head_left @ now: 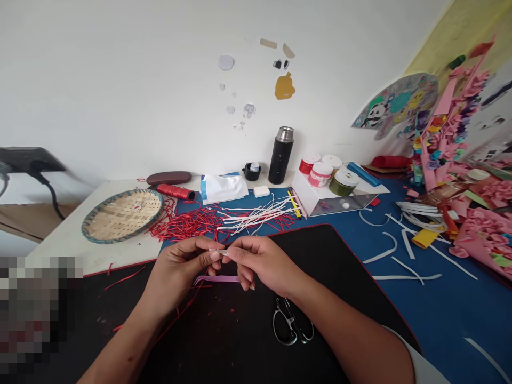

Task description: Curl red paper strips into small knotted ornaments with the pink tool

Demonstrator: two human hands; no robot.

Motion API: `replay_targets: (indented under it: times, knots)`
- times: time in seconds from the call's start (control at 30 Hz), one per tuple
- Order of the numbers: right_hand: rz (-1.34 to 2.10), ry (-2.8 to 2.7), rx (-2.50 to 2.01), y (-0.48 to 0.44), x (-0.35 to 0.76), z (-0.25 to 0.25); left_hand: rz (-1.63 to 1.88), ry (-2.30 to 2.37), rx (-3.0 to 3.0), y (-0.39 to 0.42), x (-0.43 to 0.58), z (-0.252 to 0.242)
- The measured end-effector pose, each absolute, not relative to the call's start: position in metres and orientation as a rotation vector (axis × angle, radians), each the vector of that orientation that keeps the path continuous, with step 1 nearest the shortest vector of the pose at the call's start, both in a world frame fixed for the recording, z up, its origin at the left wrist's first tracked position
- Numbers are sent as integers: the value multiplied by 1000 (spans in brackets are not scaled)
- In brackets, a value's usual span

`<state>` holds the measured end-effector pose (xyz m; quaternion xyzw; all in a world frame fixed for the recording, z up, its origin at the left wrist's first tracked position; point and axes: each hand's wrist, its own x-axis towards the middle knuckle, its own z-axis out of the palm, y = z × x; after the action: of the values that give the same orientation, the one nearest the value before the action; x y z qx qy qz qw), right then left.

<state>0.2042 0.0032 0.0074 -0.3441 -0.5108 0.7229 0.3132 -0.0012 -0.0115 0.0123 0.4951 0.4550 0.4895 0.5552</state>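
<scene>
Over the black mat (pixel 224 336), my left hand (pixel 182 264) and my right hand (pixel 264 261) meet fingertip to fingertip. Both pinch a short, thin white strip (pixel 218 252), mostly covered by the fingers. Just beneath the hands lies a slim purple tool (pixel 222 279) that looks like tweezers; its right end is behind my right hand. Scissors (pixel 286 325) rest on the mat under my right forearm, which hides part of them. Loose red cords (pixel 178 317) lie by my left wrist.
Behind the mat are a pile of red cords (pixel 192 223), white cords (pixel 256 216), a woven basket (pixel 120 216), a red thread spool (pixel 176 192) and a black flask (pixel 280 157). Paint jars (pixel 320 173) stand on a white box. White strips (pixel 408 277) and pink paper flowers (pixel 484 229) lie right.
</scene>
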Motion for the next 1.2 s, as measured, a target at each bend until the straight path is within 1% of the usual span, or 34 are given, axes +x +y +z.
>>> replay_targets:
  times: [0.33,0.67,1.0,1.2]
  knots:
    - [1899,-1361,-915,1,204,9,1167,1079,1102,-13,0,9]
    - [1624,-1561,-1025,3,204,7,1123,1073,979,-9,0,9]
    - [1472,-1674,-1113,2,205,4,1094,1110,1074,-9,-1,10]
    - [1449,-1692,-1141,1,204,6,1074,1134,1108,-8,-2,7]
